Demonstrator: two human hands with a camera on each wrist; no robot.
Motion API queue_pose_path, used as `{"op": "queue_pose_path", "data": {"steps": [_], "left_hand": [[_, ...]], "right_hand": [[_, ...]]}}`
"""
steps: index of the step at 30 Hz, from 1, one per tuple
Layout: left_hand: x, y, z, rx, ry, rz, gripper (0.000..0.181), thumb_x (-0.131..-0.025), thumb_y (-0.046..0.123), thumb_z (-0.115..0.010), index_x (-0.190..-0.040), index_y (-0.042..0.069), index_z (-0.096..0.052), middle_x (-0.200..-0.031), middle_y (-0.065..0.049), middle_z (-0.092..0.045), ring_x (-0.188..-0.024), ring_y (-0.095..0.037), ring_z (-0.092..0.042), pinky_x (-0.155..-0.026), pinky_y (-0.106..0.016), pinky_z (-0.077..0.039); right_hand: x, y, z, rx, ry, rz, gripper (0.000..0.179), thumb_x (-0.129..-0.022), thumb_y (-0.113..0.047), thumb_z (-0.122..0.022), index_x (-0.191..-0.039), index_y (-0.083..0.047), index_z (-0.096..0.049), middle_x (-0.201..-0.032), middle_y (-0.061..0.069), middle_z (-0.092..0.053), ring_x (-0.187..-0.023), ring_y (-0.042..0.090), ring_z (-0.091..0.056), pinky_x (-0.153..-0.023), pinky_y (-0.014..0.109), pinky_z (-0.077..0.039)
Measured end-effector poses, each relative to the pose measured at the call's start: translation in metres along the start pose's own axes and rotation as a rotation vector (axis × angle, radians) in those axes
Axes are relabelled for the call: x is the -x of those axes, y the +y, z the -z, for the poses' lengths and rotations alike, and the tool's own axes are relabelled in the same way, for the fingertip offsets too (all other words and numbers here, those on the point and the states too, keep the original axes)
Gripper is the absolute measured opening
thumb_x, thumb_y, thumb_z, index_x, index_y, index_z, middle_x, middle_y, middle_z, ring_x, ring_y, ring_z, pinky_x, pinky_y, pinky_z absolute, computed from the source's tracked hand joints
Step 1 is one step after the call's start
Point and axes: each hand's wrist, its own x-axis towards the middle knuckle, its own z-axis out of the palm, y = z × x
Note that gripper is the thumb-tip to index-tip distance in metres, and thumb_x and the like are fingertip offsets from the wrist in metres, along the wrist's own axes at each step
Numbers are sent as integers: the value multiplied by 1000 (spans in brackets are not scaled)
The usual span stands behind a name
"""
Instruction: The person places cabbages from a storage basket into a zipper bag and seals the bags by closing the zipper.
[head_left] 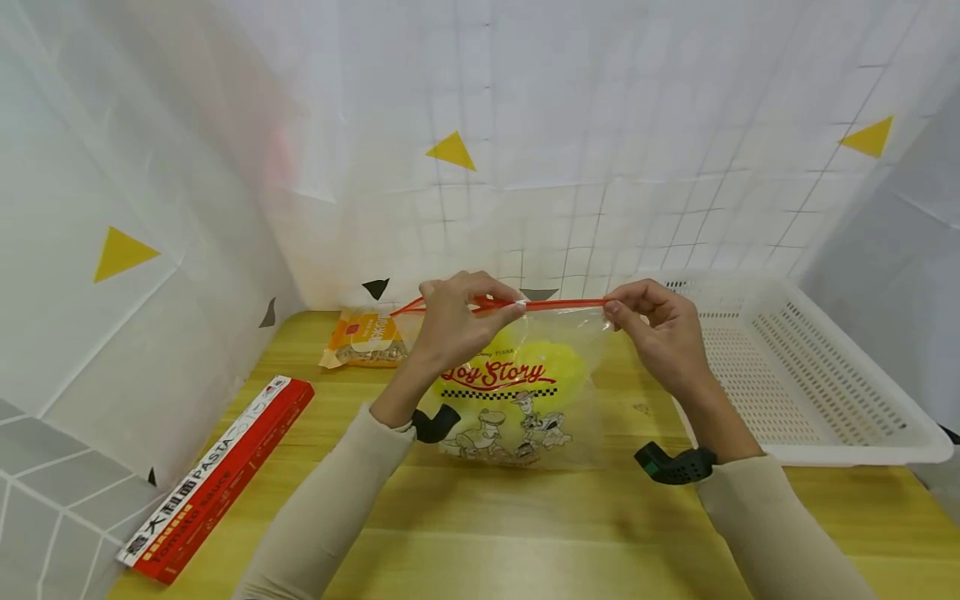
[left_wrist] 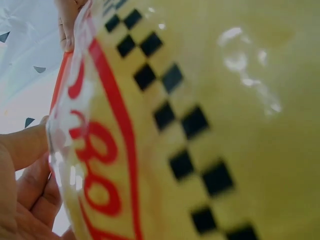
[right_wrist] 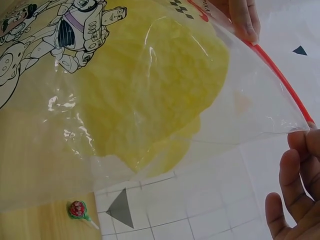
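A clear zip bag (head_left: 502, 454) with a red zip strip (head_left: 566, 305) and a Toy Story print hangs upright between both hands, above the wooden table. Something yellow (right_wrist: 165, 85) with a bumpy surface shows through its plastic; its exact kind is hard to tell. My left hand (head_left: 465, 325) pinches the strip between thumb and fingers, left of its middle. At the strip's right end, my right hand (head_left: 663, 333) pinches the bag's corner. Left of my left hand the red edges stand apart; between the hands they run together as one line.
An orange-and-clear food packet (head_left: 367, 337) lies behind at left. A red and white pasta box (head_left: 217, 479) lies slanted along the table's left side. On the right stands a white perforated basket (head_left: 862, 454). A wrapped lollipop (right_wrist: 78, 210) lies beyond the bag.
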Motion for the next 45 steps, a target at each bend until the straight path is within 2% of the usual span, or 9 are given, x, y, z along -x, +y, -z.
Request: {"op": "queue_pose_path", "data": {"steps": [10,17,22,30,38,45], "left_hand": [[4,-6,5,-26,9,-4,10,-90,26,-79,-93,18,-82,-94,3,-78,-97,-17,-62,-94,-60,-14],[6,-8,9,-28,13,12,10,-89,27,-80,-93,18,-81,-94,4,-78,-98,-17,-62,-95,-59,-14],[8,-9,13,-22,17,18,9,-89,26,-80,-93,18,-82,-93,4,-78,-96,-17,-61,-95,-58,-14],[9,-12,14,-28,16,20,9,-89,27,-80,-94,19,-81,-94,5,-78,-97,-17,-60,-95,-58,-13],[12,-17,16,-41,33,23,10,-90,28,-79,-94,19,-81,-95,5,-78,-100,-18,-60,-97,-61,-12],[14,-22,23,-38,21,28,12,-90,28,-79,-96,18,-81,-97,4,-77,-102,-19,-59,-100,-62,-9]], "right_hand": [[6,4,7,41,21,-30,12,-99,-7,-66,-101,5,-68,-79,-10,-69,-73,9,-64,-77,21,-52],[9,5,12,62,46,-38,12,-99,-7,-66,-103,4,-68,-83,-12,-69,-74,8,-64,-80,18,-53],[9,6,16,61,50,-45,13,-99,-7,-66,-103,5,-68,-84,-13,-70,-74,8,-64,-75,18,-54],[10,8,18,-61,58,-51,11,-98,-3,-66,-101,7,-67,-84,-8,-72,-70,11,-63,-71,18,-54],[9,11,20,-55,63,-43,11,-98,-3,-66,-101,8,-67,-85,-6,-72,-70,8,-64,-71,18,-54],[10,15,27,-139,73,-36,10,-96,1,-65,-101,9,-66,-86,-3,-73,-72,10,-64,-71,16,-54]]}}
